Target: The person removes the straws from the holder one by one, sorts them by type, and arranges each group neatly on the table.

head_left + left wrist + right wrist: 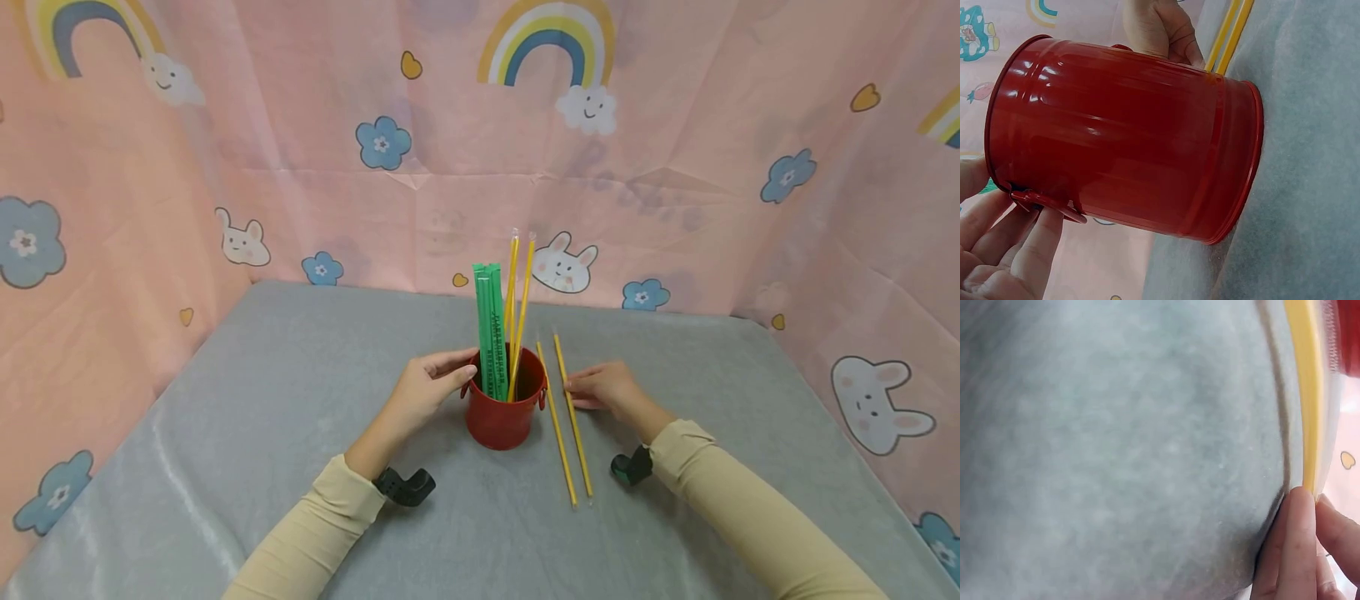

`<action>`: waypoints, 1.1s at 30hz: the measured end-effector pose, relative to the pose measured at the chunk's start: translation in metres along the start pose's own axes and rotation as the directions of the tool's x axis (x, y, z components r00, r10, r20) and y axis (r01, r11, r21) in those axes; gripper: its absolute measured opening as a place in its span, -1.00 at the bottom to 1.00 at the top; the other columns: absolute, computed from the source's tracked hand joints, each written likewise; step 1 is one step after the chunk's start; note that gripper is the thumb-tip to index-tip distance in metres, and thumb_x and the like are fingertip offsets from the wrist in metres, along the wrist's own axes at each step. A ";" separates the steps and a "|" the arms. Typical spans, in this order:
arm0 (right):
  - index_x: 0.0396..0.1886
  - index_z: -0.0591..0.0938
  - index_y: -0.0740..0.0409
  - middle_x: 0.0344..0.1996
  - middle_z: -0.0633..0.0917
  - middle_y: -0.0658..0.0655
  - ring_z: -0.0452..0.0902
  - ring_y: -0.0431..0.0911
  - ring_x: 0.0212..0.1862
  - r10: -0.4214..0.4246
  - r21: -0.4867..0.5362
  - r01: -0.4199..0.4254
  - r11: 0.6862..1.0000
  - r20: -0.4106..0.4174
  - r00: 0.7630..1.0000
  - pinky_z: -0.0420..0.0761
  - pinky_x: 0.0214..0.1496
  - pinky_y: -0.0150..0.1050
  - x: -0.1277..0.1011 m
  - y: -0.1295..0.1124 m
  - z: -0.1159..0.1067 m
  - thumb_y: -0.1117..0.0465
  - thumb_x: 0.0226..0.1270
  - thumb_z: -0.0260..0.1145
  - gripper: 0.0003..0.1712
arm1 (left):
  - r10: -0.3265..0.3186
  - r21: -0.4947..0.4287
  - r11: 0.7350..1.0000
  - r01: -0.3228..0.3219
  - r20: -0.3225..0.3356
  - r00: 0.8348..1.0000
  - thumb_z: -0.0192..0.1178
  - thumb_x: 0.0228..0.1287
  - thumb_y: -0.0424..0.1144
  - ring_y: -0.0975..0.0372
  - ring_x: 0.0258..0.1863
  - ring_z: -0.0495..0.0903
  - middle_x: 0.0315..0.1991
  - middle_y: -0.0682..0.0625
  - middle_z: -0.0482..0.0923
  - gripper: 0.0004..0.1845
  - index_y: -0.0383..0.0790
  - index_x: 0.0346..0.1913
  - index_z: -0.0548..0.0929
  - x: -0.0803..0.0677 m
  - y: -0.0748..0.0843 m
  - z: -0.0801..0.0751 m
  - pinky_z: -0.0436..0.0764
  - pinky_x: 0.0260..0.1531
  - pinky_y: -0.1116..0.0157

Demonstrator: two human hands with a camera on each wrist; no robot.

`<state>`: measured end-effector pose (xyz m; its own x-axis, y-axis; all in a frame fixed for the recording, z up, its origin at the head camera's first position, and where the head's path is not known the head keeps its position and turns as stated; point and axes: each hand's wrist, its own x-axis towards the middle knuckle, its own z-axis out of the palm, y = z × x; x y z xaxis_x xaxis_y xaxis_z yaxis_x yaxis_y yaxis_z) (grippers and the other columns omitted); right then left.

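A small red metal bucket with side handles stands upright on the cloth. My left hand holds it at the left rim, thumb at the edge and fingers by the handle. Inside lean green-wrapped sticks and yellow straws in clear wrappers. To the right of the bucket, my right hand pinches a wrapped yellow straw between thumb and fingers, near its upper half. Another yellow straw lies almost parallel, between that one and the bucket.
Grey cloth covers the table. Pink printed curtains hang at the back and on both sides. A black wrist camera sits on the left wrist and another on the right.
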<state>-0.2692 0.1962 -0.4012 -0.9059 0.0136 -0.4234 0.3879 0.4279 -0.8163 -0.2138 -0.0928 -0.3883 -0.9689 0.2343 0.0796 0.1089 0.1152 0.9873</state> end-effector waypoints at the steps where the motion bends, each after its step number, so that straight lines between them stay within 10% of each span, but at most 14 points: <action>1: 0.06 0.66 0.45 -0.42 0.79 0.05 0.70 -0.24 -0.44 -0.002 -0.003 0.002 1.000 -0.004 1.000 0.74 -0.32 -0.34 0.000 0.000 0.001 0.27 0.35 0.37 -0.63 | -0.002 0.000 1.000 0.002 0.000 1.000 0.24 0.39 -0.23 0.10 0.23 0.60 0.25 -0.12 0.60 -0.56 -0.23 0.29 0.57 0.000 0.000 0.000 0.57 0.25 0.15; 17: 0.02 0.66 0.47 -0.36 0.79 0.11 0.65 -0.25 -0.45 -0.054 -0.065 0.051 0.997 -0.031 0.998 0.74 -0.32 -0.34 -0.005 -0.003 -0.002 0.28 0.32 0.39 -0.63 | 0.018 0.010 1.000 -0.018 0.005 1.000 0.24 0.39 -0.24 0.08 0.24 0.59 0.24 -0.14 0.60 -0.56 -0.25 0.29 0.57 0.000 0.000 -0.001 0.56 0.26 0.13; 25: 0.24 0.56 0.38 0.18 0.63 0.34 0.67 0.06 0.08 -0.157 -0.037 0.156 0.987 -0.019 0.987 0.65 0.18 -0.09 -0.016 -0.021 -0.005 0.13 0.42 0.32 -0.48 | 0.019 0.006 1.000 -0.019 0.003 1.000 0.24 0.40 -0.25 0.08 0.24 0.59 0.23 -0.14 0.60 -0.57 -0.26 0.28 0.58 0.002 -0.002 0.000 0.56 0.26 0.13; 33: 0.29 0.53 0.32 0.25 0.59 0.34 0.60 0.12 0.23 -0.222 0.004 0.222 0.975 -0.002 0.975 0.58 0.24 -0.02 -0.023 -0.038 -0.002 0.08 0.48 0.25 -0.47 | 0.012 -0.001 1.000 -0.012 0.007 1.000 0.25 0.39 -0.23 0.09 0.25 0.58 0.24 -0.13 0.60 -0.56 -0.25 0.29 0.58 0.002 -0.002 0.000 0.55 0.27 0.13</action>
<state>-0.2633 0.1818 -0.3591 -0.9697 -0.0800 -0.2307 0.1777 0.4169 -0.8914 -0.2157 -0.0931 -0.3905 -0.9659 0.2427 0.0905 0.1205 0.1118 0.9864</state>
